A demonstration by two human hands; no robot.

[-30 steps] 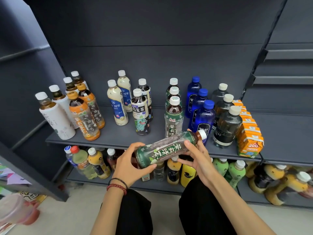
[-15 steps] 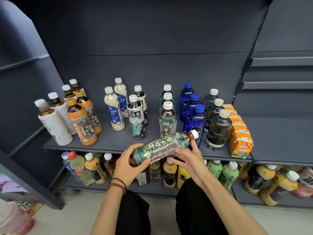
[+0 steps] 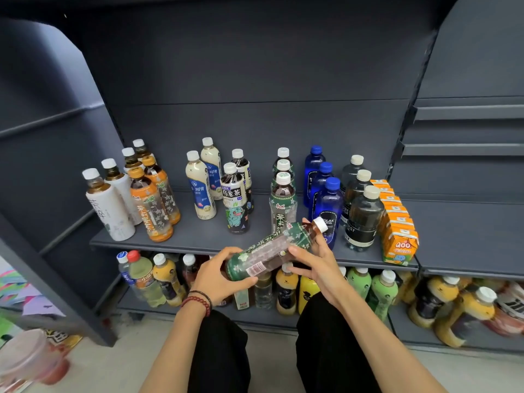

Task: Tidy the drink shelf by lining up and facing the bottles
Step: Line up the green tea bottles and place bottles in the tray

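Two hands share one item: a clear plastic tea bottle with a green flowered label and a white cap (image 3: 272,251) is held slanted in the air, just in front of and a little below the row of matching green-labelled bottles (image 3: 282,205) that stands upright on the dark grey metal shelf (image 3: 198,239). It looks full of dark tea, so I'd expect some weight, with thin walls that give under a squeeze and a slick label film. The firm base and shoulder are the sensible places to hold it. The left hand (image 3: 218,276) has its fingers (image 3: 241,282) curled round the base end. The right hand (image 3: 317,262) wraps its fingers (image 3: 297,249) more loosely round the shoulder below the cap. The barcode faces outward, so the front of the label still needs turning toward the aisle.
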